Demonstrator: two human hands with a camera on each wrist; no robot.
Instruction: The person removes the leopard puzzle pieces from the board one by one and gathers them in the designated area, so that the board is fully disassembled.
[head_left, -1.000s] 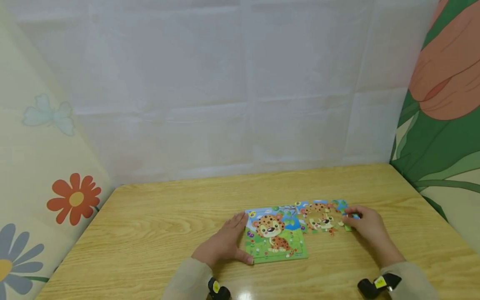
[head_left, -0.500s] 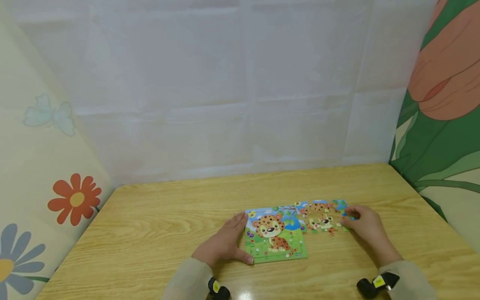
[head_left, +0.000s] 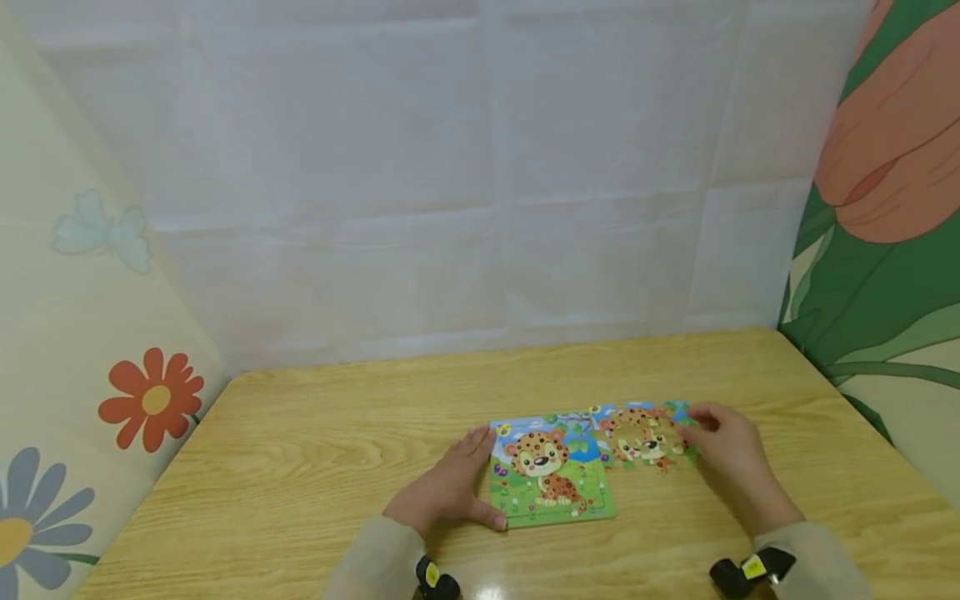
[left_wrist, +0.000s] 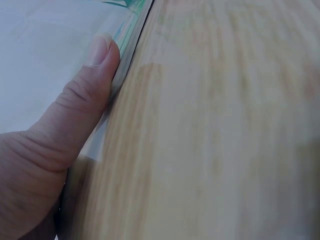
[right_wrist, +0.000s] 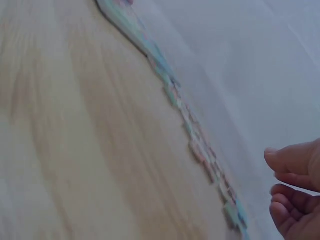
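Note:
A square puzzle board [head_left: 555,487] with a spotted leopard cub picture lies on the table. My left hand [head_left: 450,479] rests along its left side, fingers near the upper corner, thumb at the lower one. In the left wrist view the left thumb [left_wrist: 82,100] presses the board's edge. Right of the board, touching or nearly touching it, is a patch of puzzle pieces [head_left: 637,433] showing leopard faces. My right hand [head_left: 727,442] is at that patch's right end, its fingertips partly hiding it. The right wrist view shows the right hand's fingers [right_wrist: 295,157] loosely curled, no piece visible between them.
The wooden table [head_left: 337,467] reaches back to a white sheet [head_left: 375,167]. Painted walls stand at both sides, with flowers on the left and a large tulip [head_left: 892,167] on the right. Black wrist cameras sit on both sleeves.
My right hand has shifted slightly left and up, bringing a blue and green piece at the right end closer to the patch. My left hand and the board have stayed put.

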